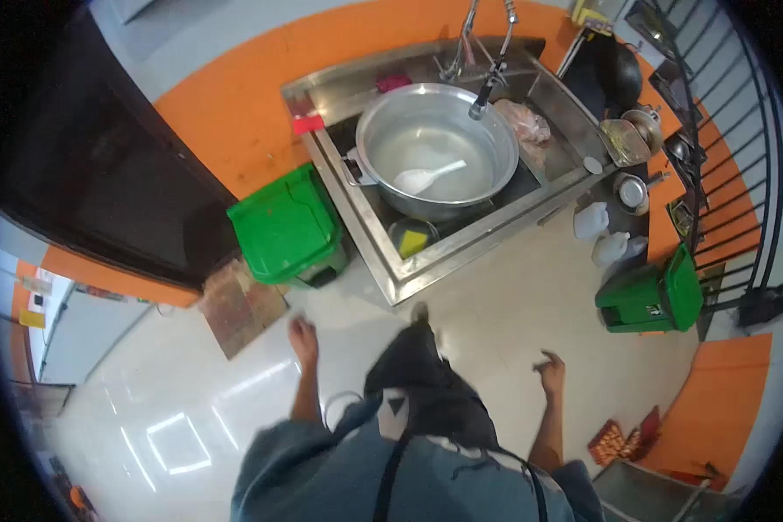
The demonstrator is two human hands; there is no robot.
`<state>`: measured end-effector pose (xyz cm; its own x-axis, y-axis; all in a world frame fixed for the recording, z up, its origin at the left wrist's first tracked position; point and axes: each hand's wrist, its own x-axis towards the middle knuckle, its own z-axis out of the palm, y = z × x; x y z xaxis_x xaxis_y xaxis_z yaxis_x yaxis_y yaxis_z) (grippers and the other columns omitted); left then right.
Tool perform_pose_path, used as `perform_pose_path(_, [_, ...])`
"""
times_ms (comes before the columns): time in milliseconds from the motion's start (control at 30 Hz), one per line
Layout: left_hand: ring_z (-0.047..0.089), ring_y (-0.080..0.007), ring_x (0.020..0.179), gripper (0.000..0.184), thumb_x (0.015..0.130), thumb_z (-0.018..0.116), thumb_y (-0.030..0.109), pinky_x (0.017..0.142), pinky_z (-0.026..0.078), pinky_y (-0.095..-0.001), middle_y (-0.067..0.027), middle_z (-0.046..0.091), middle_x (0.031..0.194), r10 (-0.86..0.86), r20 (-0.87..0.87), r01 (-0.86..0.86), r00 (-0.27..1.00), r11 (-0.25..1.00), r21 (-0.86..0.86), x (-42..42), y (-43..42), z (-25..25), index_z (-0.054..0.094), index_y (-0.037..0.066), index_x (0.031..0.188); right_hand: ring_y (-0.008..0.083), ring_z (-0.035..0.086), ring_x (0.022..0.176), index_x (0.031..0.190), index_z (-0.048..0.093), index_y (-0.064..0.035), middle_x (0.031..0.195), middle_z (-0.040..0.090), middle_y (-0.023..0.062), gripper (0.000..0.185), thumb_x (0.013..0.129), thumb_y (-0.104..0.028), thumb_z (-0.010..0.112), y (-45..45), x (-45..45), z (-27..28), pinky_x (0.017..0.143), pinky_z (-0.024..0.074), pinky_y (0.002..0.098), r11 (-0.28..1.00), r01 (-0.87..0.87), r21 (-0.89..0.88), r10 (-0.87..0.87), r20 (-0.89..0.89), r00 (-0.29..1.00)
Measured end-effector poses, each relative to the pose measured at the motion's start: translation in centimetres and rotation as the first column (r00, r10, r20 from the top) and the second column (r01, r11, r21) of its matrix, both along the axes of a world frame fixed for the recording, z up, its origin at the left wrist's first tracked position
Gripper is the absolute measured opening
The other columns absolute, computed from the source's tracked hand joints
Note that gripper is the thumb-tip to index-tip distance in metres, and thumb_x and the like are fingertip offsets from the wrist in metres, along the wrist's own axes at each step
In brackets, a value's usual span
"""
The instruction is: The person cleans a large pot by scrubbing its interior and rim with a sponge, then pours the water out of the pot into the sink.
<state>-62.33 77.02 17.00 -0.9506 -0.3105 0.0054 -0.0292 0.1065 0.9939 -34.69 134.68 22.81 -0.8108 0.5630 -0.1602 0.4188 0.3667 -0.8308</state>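
Person standing at the near side of one big metal pot (383,130), which sits in the steel sink (435,274). Two hands, both well apart from the pot and lowered over the floor. Left hand (304,341), a little blurred: half-open, fingers loosely bent, nearest the one cardboard sheet (239,304), which lies to the near left of the pot. Right hand (550,374): open, fingers spread and slightly curled, to the near right of the pot. Counted: one white ladle (416,181) lying in pale liquid inside the pot; one yellow sponge (413,243) just below the pot's near side; one plastic bag (524,123) beside the pot on the right; one black spray head (478,110) over its far right rim. Two green bins: the left bin (283,228), lid down, left of the pot; the right bin (626,309), well to its right. At least two white jugs (591,221), right of the pot. A pale sticker (653,310) on the right bin, too small to read. Floor (487,326) pale and glossy, mirroring lights. Orange and grey walls behind the pot; dark door (104,165) far left of it, black railing (770,165) far right.
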Motion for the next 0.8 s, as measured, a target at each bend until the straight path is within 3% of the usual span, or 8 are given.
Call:
perform_pose_path(100, [0.054,-0.0182,0.078,0.027,0.091,0.048,0.008,0.074,0.045,-0.0321,-0.0086,0.057,0.086,0.003,-0.129,-0.045,0.992,0.946,-0.322,-12.3,5.0,6.9,0.055,-0.001,0.116,0.0160,0.056,0.057,0.103,0.064,0.0032,0.060,0.058,0.0063,0.036,0.076,-0.001,0.040,0.0,-14.5,5.7,0.059,0.0473,0.0297,0.997,-0.056,-0.054,0.059,0.067,0.996])
perform_pose_path(267, [0.063,-0.0299,0.094,0.027,0.096,0.052,0.018,0.082,0.048,-0.0377,-0.0206,0.064,0.101,-0.046,-0.161,-0.056,0.986,0.817,-0.574,-31.5,10.5,12.5,0.058,-0.001,0.114,0.0106,0.049,0.058,0.098,0.064,0.0016,0.067,0.055,0.0023,0.019,0.091,-0.006,0.048,1.6,-39.0,12.3,0.054,0.0398,0.0268,0.945,-0.316,-0.089,0.305,-0.118,0.945])
perform_pose_path(333, [0.063,-0.0326,0.096,0.025,0.095,0.053,0.017,0.083,0.049,-0.0396,-0.0211,0.064,0.103,-0.070,-0.130,-0.029,0.989,0.772,-0.635,-37.3,11.9,13.9,0.059,0.000,0.112,0.0119,0.054,0.063,0.101,0.064,0.0004,0.073,0.059,0.0035,0.019,0.095,-0.010,0.049,1.7,-48.9,12.1,0.058,0.0440,0.0273,0.845,-0.382,-0.375,0.334,-0.187,0.924])
perform_pose_path(500, [0.058,-0.0358,0.106,0.034,0.080,0.057,0.006,0.092,0.046,-0.0419,-0.0189,0.061,0.111,-0.129,-0.062,0.040,0.990,0.663,-0.748,-46.6,13.3,11.8,0.058,0.005,0.114,0.0151,0.061,0.086,0.111,0.060,-0.0030,0.095,0.065,0.0073,0.023,0.094,-0.015,0.052,2.8,-68.7,1.8,0.075,0.0504,0.0304,0.796,-0.201,-0.571,0.209,-0.052,0.977])
perform_pose_path(633, [0.051,-0.0385,0.114,0.050,0.075,0.061,0.008,0.097,0.043,-0.0455,-0.0180,0.052,0.126,-0.113,0.096,0.138,0.989,0.465,-0.874,-51.9,13.9,10.6,0.052,0.009,0.123,0.0158,0.060,0.076,0.115,0.058,-0.0051,0.086,0.063,0.0061,0.031,0.089,-0.023,0.057,4.7,-76.6,-9.9,0.066,0.0485,0.0318,0.749,0.315,-0.583,-0.171,0.288,0.942])
perform_pose_path(667, [0.050,-0.0387,0.115,0.050,0.075,0.061,0.010,0.097,0.043,-0.0461,-0.0180,0.051,0.127,-0.125,0.048,0.097,0.991,0.425,-0.900,-53.0,13.5,9.5,0.052,0.010,0.124,0.0159,0.057,0.064,0.102,0.061,-0.0059,0.076,0.061,0.0060,0.022,0.090,-0.023,0.054,4.8,-77.6,-13.6,0.055,0.0452,0.0308,0.670,0.311,-0.675,-0.170,0.268,0.948])
perform_pose_path(767, [0.049,-0.0393,0.116,0.051,0.077,0.061,0.016,0.096,0.043,-0.0476,-0.0178,0.049,0.128,-0.102,0.032,0.062,0.994,0.305,-0.950,-55.1,13.9,8.7,0.052,0.013,0.127,0.0204,0.054,0.055,0.100,0.062,0.0009,0.078,0.063,0.0093,0.031,0.095,-0.026,0.047,0.3,-78.7,-16.3,0.050,0.0447,0.0343,0.807,0.070,-0.587,0.008,0.130,0.991])
perform_pose_path(800, [0.048,-0.0396,0.115,0.051,0.078,0.061,0.019,0.095,0.044,-0.0480,-0.0177,0.049,0.128,-0.083,0.044,0.065,0.996,0.261,-0.963,-55.4,14.1,8.9,0.052,0.015,0.128,0.0215,0.056,0.057,0.099,0.063,-0.0001,0.079,0.064,0.0098,0.031,0.095,-0.026,0.046,-1.6,-79.1,-15.4,0.051,0.0459,0.0353,0.748,0.082,-0.659,0.065,0.196,0.979])
